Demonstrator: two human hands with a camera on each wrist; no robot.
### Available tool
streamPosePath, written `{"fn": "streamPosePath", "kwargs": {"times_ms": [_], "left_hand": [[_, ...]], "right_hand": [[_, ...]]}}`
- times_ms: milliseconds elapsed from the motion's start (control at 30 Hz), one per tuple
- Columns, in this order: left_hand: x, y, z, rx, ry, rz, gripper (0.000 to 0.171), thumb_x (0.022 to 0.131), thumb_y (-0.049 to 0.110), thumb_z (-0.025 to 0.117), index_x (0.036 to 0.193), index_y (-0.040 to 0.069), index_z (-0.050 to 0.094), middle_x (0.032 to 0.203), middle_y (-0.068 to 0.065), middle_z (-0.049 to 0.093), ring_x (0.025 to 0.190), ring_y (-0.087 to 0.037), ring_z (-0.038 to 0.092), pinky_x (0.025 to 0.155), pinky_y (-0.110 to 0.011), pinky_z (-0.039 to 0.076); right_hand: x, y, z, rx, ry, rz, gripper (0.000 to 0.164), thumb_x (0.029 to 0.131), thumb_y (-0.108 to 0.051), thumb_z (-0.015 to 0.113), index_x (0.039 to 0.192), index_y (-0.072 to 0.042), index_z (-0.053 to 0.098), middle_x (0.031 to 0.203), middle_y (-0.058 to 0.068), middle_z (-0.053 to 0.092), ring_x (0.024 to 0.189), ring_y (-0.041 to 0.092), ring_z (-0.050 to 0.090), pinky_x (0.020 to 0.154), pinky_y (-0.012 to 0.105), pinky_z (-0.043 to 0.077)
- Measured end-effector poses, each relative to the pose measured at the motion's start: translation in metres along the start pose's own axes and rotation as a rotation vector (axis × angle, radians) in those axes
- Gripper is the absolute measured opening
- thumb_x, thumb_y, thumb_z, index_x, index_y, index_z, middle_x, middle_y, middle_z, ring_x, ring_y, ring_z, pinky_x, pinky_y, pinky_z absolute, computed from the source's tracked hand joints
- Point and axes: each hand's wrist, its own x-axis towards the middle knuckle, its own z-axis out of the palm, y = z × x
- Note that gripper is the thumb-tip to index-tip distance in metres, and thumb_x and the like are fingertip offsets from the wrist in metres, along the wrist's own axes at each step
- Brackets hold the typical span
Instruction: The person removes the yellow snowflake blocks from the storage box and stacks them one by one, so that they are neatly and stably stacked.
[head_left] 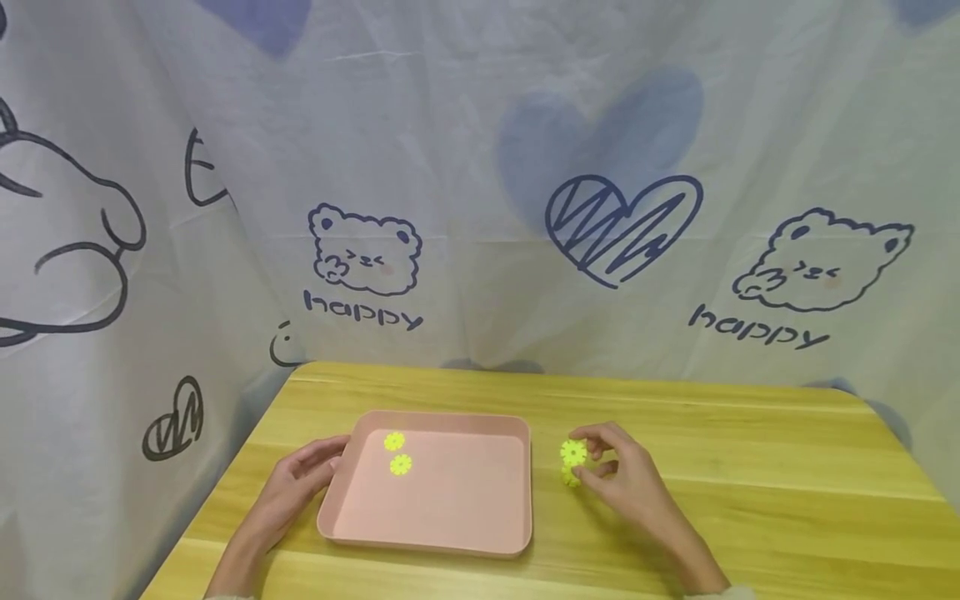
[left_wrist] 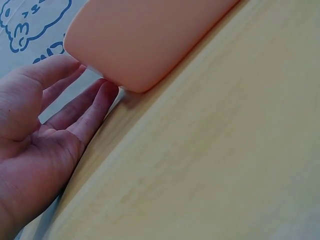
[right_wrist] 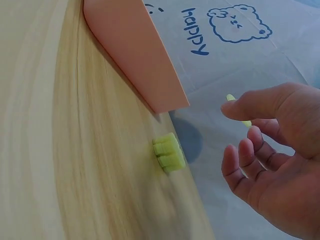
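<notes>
My left hand [head_left: 288, 492] is at the left side of a shallow pink tray [head_left: 431, 537], gripping its edge with thumb and fingertips. In the left wrist view the fingertips [left_wrist: 111, 89] meet the tray's outer wall low down. Two yellow-green, flower-shaped notched discs [head_left: 394, 441] lie inside the tray, towards its back left. To the right of the tray, my right hand [head_left: 626, 479] pinches one such disc [head_left: 573, 452] between thumb and index finger. Below it, a small stack of discs [right_wrist: 169, 152] stands on the table, partly hidden in the head view.
The wooden table [head_left: 780, 492] has rounded back corners. Behind it and on the left hangs a pale cloth [head_left: 465, 150] printed with bears, hearts and lettering. The tray's right wall [right_wrist: 135, 55] stands a short way from the stack.
</notes>
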Motion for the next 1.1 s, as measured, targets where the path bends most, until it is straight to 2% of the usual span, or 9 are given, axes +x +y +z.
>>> {"fn": "streamPosePath", "kwargs": {"times_ms": [467,700,900,1100], "left_hand": [[-0.001,-0.001,-0.001,-0.024,-0.033,0.030,0.045,0.106,0.010,0.057,0.146,-0.009,0.047,0.142,-0.010,0.061,0.123,-0.012,0.062,0.101,-0.027,0.053],[-0.001,-0.003,0.000,-0.016,-0.035,0.026,0.046,0.106,0.011,0.058,0.146,-0.009,0.047,0.143,-0.012,0.060,0.123,-0.011,0.062,0.101,-0.027,0.053],[-0.001,-0.002,0.001,-0.001,-0.025,0.027,0.046,0.106,0.012,0.059,0.146,-0.007,0.049,0.144,-0.014,0.059,0.123,-0.011,0.061,0.102,-0.027,0.053],[-0.002,-0.002,0.000,0.010,-0.015,0.018,0.046,0.106,0.014,0.060,0.146,-0.007,0.049,0.144,-0.015,0.058,0.123,-0.010,0.061,0.101,-0.027,0.053]], "right_hand": [[-0.003,0.009,-0.004,-0.048,-0.016,-0.032,0.041,0.079,0.005,0.084,0.116,-0.006,0.070,0.093,0.003,0.059,0.085,0.019,0.058,0.066,0.025,0.059],[-0.008,0.017,-0.009,-0.080,-0.039,0.010,0.038,0.080,0.005,0.084,0.115,-0.007,0.071,0.103,0.001,0.066,0.089,0.021,0.061,0.068,0.026,0.061],[-0.008,0.022,-0.010,-0.036,-0.047,0.031,0.039,0.080,0.006,0.084,0.115,-0.004,0.072,0.106,0.004,0.067,0.092,0.023,0.061,0.070,0.026,0.061],[-0.009,0.029,-0.006,0.026,-0.047,0.089,0.042,0.078,0.008,0.083,0.117,-0.002,0.071,0.105,0.006,0.066,0.094,0.025,0.061,0.071,0.025,0.060]]}}
